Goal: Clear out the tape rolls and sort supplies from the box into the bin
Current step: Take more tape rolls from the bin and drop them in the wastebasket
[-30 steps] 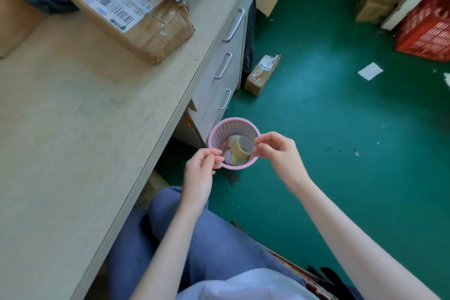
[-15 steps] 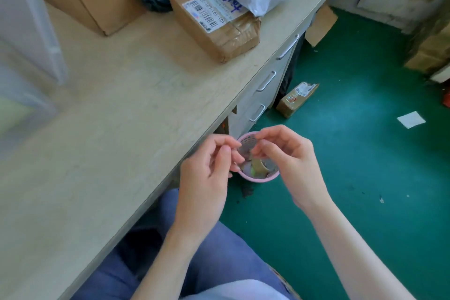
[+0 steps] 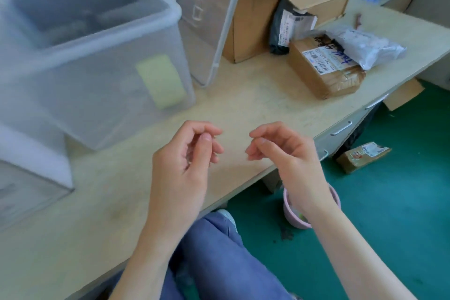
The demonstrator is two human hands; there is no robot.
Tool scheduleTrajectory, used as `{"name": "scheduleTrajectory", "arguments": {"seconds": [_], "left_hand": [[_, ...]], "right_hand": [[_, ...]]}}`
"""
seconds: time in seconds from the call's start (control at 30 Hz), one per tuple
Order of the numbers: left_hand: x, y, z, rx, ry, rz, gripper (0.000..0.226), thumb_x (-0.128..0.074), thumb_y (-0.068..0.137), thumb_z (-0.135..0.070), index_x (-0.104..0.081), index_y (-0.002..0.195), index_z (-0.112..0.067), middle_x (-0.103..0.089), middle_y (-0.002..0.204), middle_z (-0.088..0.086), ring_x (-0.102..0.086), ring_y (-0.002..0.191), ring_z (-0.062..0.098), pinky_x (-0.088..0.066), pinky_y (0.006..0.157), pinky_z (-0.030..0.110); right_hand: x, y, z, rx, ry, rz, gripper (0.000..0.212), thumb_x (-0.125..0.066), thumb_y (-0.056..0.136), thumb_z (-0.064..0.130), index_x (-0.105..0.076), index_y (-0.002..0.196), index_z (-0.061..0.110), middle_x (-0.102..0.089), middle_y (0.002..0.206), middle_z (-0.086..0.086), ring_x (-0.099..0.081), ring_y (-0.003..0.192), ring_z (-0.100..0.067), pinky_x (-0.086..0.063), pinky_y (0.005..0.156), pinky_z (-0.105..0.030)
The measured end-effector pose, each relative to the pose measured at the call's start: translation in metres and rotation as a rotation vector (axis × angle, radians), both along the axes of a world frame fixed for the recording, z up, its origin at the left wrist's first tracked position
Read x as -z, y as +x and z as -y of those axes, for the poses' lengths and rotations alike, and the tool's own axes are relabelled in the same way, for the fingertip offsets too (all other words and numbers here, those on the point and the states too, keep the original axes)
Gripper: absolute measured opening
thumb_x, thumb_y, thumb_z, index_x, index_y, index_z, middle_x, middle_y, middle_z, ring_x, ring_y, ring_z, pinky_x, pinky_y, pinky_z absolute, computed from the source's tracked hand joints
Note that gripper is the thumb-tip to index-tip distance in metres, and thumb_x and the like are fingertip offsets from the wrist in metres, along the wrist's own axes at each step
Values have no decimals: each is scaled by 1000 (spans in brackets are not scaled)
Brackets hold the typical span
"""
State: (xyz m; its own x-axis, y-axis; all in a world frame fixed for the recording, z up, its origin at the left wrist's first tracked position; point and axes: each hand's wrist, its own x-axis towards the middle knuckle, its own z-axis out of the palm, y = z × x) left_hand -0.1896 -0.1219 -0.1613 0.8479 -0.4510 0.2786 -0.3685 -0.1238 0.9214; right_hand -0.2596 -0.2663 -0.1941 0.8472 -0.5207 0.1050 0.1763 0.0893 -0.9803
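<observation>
A translucent plastic box [image 3: 97, 39] stands on the desk at the left, blurred, with a pale yellow tape roll [image 3: 160, 80] showing through its front wall. The pink bin [image 3: 291, 214] sits on the green floor under the desk edge, mostly hidden by my right forearm. My left hand [image 3: 185, 153] and my right hand [image 3: 285, 151] hover side by side over the desk's front edge, a short gap between them. Each has its fingers curled and its thumb pressed to the fingertips. I see nothing held in either.
The box's clear lid [image 3: 207, 7] leans upright against a large cardboard carton [image 3: 253, 19]. A taped parcel [image 3: 323, 73] and a plastic mailer lie at the back right of the desk [image 3: 243, 109]. A white block [image 3: 31, 161] is at the left; a small parcel [image 3: 362, 157] lies on the floor.
My view has swung up from the floor to the desk. Both hands rose from over the pink bin to above the desk edge and moved slightly apart.
</observation>
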Motion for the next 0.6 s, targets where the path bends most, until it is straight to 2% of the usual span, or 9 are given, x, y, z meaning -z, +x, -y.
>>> {"name": "scheduleTrajectory", "arguments": {"seconds": [0.3,0.53,0.6], "left_hand": [[-49,34,-90,-136,1,233,17,-45,91,-25,-61,92,-30,-65,76,-11,-61,71,9,-48,67,20],[-86,76,-121,-300,45,411,16,-45,98,-22,-61,96,-27,-64,79,-14,-61,81,3,-49,68,20],[-95,86,-123,-340,73,440,15,-46,97,-21,-59,99,-27,-63,82,-17,-59,85,0,-48,71,14]], "right_hand": [[-48,55,-75,-107,-63,172,26,-48,90,-13,-64,85,7,-68,65,0,-63,62,-14,-51,64,-19],[-90,101,-94,-185,-162,306,27,-48,89,-15,-64,82,6,-66,63,-1,-62,59,-12,-49,62,-17],[-102,112,-94,-198,-204,335,28,-49,90,-14,-64,82,8,-67,64,0,-63,60,-12,-50,64,-17]]}}
